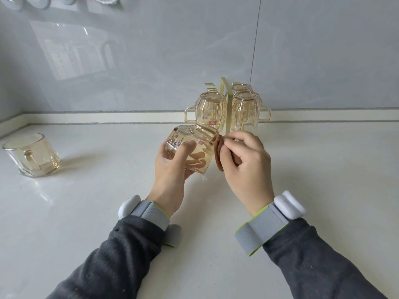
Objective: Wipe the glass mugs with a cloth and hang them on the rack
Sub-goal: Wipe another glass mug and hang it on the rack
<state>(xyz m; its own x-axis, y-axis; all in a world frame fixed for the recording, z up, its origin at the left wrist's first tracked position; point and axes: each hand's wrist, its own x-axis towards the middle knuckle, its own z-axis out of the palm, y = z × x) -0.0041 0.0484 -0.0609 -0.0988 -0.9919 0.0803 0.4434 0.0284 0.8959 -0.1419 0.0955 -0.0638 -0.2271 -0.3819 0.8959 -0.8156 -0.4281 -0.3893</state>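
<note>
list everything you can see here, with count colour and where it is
counter: one, white, under everything
wall: one, glossy grey, behind the counter
rack: one, gold, at the back of the counter
hung mugs: three, amber glass, upside down on the rack
held mug: one, amber glass, on its side above the counter
loose mug: one, amber glass, mouth up, far left on the counter
cloth: one, brown, against the held mug's rim
wristbands: two, grey with green edges, one per wrist
sleeves: two, dark grey, bottom
left hand: one, grips the held mug
right hand: one, pinches the cloth
</note>
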